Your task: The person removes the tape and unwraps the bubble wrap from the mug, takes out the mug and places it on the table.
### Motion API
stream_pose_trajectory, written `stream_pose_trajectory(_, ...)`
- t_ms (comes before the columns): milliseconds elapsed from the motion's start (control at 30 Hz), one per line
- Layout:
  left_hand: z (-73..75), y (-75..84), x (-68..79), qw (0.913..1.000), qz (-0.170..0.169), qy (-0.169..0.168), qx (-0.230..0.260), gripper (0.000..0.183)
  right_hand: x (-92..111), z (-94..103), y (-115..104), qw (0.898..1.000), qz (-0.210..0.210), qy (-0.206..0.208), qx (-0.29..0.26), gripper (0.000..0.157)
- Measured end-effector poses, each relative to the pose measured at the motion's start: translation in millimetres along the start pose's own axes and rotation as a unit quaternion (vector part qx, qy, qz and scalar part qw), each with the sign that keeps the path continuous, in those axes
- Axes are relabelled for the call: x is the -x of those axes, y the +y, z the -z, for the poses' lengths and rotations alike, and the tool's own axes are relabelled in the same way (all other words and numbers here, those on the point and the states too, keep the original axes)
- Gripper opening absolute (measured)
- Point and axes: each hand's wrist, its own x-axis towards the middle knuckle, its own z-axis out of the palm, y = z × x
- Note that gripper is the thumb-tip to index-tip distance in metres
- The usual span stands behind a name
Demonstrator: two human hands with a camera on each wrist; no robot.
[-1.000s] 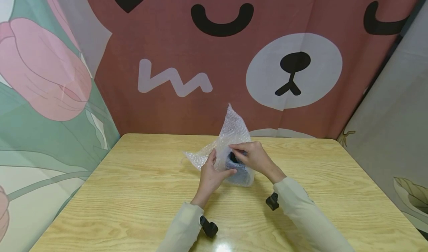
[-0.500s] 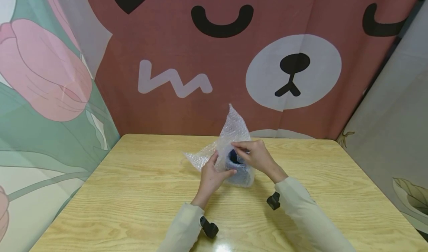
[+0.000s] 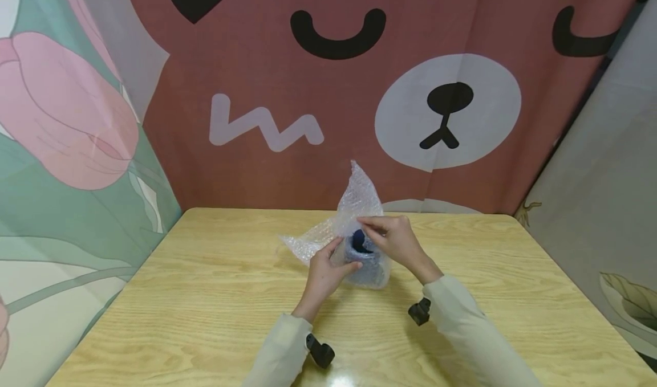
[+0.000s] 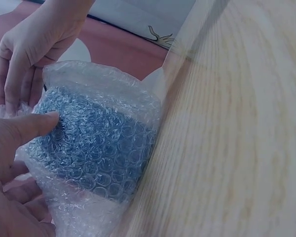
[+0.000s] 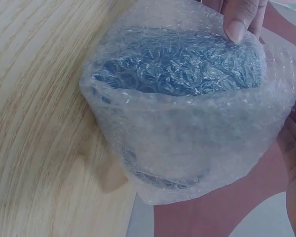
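Note:
A rounded blue object (image 4: 98, 138) stands on the table inside a sheet of bubble wrap (image 3: 361, 196). In the head view its top shows a dark hollow, like a cup's mouth. My left hand (image 3: 327, 270) holds the bundle from the left, thumb across the front and fingers behind; in the left wrist view that thumb (image 4: 37, 126) presses on the wrap. My right hand (image 3: 399, 241) pinches a fold of the wrap at the top between thumb and fingertips. One pointed end of the sheet sticks up, another spreads out left. The wrap blurs the object's exact shape.
The bundle stands past the middle of a light wooden table (image 3: 205, 296). A hanging cloth with a bear print (image 3: 256, 176) rises behind the far edge, with more printed cloth at both sides. Each sleeve carries a small black wrist camera (image 3: 320, 353).
The right hand has shifted slightly right with the pinched wrap, and more of the dark blue hollow shows. The left fingertips have slid a little right along the wrap.

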Motion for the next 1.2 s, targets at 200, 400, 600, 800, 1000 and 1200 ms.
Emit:
stream_pose_trajectory(200,0.3,0.2,-0.2,0.9998,-0.018,-0.006,0.006,0.073,-2.5,2.6,-2.5,1.0,0.0,0.007,0.002,0.019)
stream_pose_trajectory(400,0.8,1.2,-0.1,0.9997,-0.022,-0.012,0.008,0.071,-3.6,7.1,-4.7,1.0,-0.002,0.001,0.007,0.021)
stream_pose_trajectory(600,0.4,0.3,-0.4,0.9995,-0.028,-0.015,0.005,0.07,-4.5,13.5,-4.6,1.0,0.013,0.004,0.015,0.023)
stream_pose_trajectory(800,-0.4,-0.7,0.9,0.9993,-0.031,-0.021,0.003,0.07,-3.8,17.3,-4.0,0.999,0.03,0.015,0.027,0.023)
stream_pose_trajectory(1000,0.1,-0.4,-0.6,0.9992,-0.026,-0.029,0.004,0.07,-5.6,21.0,-4.0,0.998,0.034,0.041,0.039,0.021)
stream_pose_trajectory(1200,1.0,-1.0,-0.8,0.9994,-0.016,-0.032,0.002,0.071,-5.3,25.3,-2.7,0.997,0.012,0.07,0.04,0.021)
